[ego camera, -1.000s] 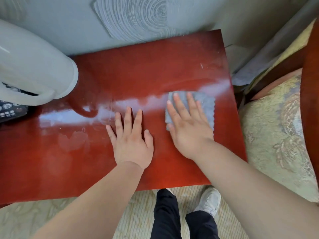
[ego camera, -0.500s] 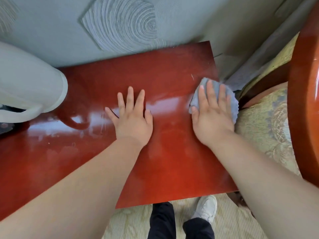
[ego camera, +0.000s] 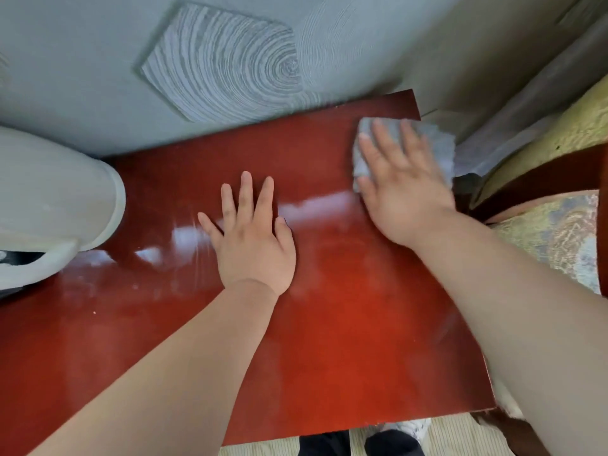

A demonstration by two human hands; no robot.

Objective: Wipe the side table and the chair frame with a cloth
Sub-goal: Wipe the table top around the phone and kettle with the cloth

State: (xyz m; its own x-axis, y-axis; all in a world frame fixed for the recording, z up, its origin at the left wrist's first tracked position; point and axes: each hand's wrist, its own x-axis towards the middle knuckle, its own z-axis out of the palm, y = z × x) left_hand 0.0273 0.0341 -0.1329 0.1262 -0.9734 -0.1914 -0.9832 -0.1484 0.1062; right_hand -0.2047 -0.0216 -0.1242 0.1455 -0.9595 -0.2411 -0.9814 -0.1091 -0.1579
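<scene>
The glossy red-brown side table (ego camera: 345, 340) fills the middle of the head view. A grey-blue cloth (ego camera: 442, 149) lies at its far right corner, partly over the right edge. My right hand (ego camera: 404, 185) lies flat on the cloth, fingers spread, pressing it to the tabletop. Resting flat on the bare wood at the table's centre is my left hand (ego camera: 253, 238), fingers apart and holding nothing. The chair's red wooden frame (ego camera: 526, 179) shows at the right, beside the table.
A white kettle-like vessel (ego camera: 56, 199) with a handle stands on the table's left end. A grey patterned wall (ego camera: 214, 60) runs behind the table. The chair's floral cushion (ego camera: 552, 238) sits right of the table. My dark trousers and a white shoe (ego camera: 408, 429) show below.
My right hand has slid the cloth from the table's middle right toward the far right corner. The left hand has stayed flat at the centre.
</scene>
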